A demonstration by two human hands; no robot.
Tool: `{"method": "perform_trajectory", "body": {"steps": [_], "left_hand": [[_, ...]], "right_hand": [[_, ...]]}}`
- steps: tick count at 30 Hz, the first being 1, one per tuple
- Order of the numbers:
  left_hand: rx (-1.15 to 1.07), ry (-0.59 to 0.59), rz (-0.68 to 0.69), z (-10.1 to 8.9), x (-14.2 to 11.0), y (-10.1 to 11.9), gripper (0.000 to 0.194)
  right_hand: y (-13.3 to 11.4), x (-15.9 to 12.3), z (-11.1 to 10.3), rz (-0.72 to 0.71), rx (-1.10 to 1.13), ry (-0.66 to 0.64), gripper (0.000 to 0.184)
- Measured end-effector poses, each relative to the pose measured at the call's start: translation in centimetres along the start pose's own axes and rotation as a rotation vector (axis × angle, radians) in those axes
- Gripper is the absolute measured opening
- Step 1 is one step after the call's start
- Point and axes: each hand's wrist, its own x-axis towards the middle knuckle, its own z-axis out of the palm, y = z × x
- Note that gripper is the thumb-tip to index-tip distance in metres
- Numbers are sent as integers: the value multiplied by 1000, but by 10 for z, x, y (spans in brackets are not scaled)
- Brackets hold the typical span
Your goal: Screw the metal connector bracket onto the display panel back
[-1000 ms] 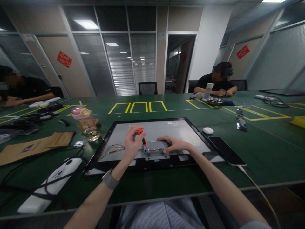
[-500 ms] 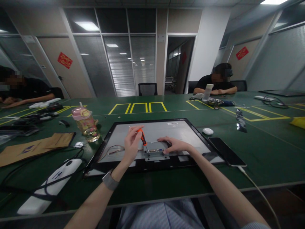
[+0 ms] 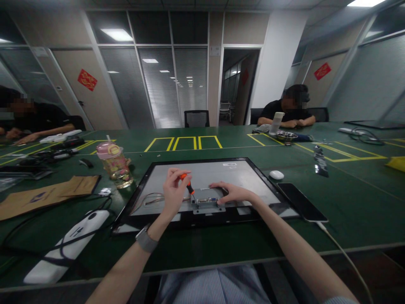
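Observation:
My left hand (image 3: 173, 188) is closed on an orange and black screwdriver (image 3: 189, 185), which leans with its tip down at the left end of a metal port bracket (image 3: 207, 208). Thumb and fingers of my right hand (image 3: 232, 192) span the right end of that bracket and hold it. Display connectors, one of them blue, show along the bracket between the hands. Under it lies a flat display panel (image 3: 202, 171) with a grey back and black frame. Thin wires (image 3: 152, 196) run over the panel to the left of the bracket.
A drink bottle (image 3: 115, 164), a brown paper bag (image 3: 47, 196) and a white power strip (image 3: 68, 249) with black cables are on the left. On the right lie a phone (image 3: 302, 202) on a charging cable and a white earbud case (image 3: 276, 175). Two people sit across the table.
The fingers of my left hand have shifted around the screwdriver's handle, and the handle leans slightly more left. The right hand and panel stay in place.

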Motion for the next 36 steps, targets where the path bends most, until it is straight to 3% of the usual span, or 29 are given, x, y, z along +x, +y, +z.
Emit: {"method": "perform_trajectory", "body": {"steps": [3,8,15,23,30,36], "left_hand": [[0,-34,-42,-1,0,1,17],[-217,-79,-144,0,-2,-2,29],[-21,-32,-20,0,0,2,15],[-211,-99,-149,1,-3,-3,29],[-31,-62,-26,0,-2,3,16],[-175,-73,-157,-1,-4,-2,28]], "right_hand": [[0,1,1,6,-6,8,78],[-1,0,1,21,-8,9,79],[-2,-1,0,9,-5,7,77],[2,2,2,-17,-19,17,78],[-2,1,1,-8,-2,13,77],[-1,0,0,6,-11,1,79]]}}
